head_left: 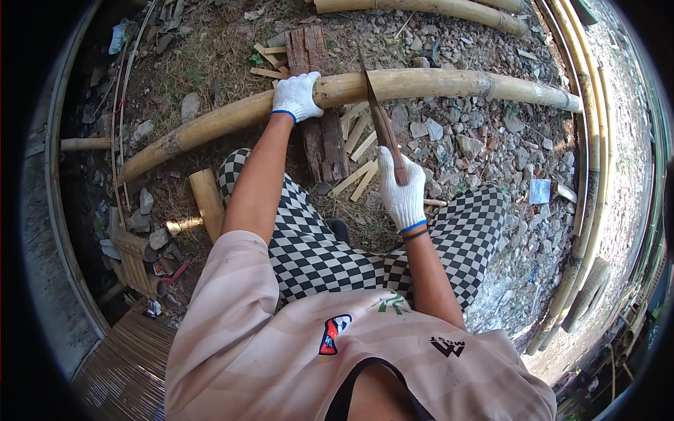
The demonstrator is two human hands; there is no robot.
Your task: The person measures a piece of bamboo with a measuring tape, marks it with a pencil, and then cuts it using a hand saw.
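Observation:
A thick yellow-brown bamboo pole (428,83) stretches from left to right, lying across a weathered dark wood block (324,149). My left hand (298,96), in a white knitted glove, is closed over the pole just above the block. To the right, my gloved right hand (403,188) is wrapped round the brown handle of a long-bladed cutting tool (380,116). Its dark, narrow blade crosses the pole a little right of my left hand and points away from me. Whether it is a saw or a machete, I cannot tell.
Several split bamboo pieces (359,133) lie around the block. A short bamboo piece (206,205) rests by my left knee. Stones and rubble (470,146) cover the ground at right. Long bamboo poles (595,140) edge the right side; another pole (421,8) lies at the far side.

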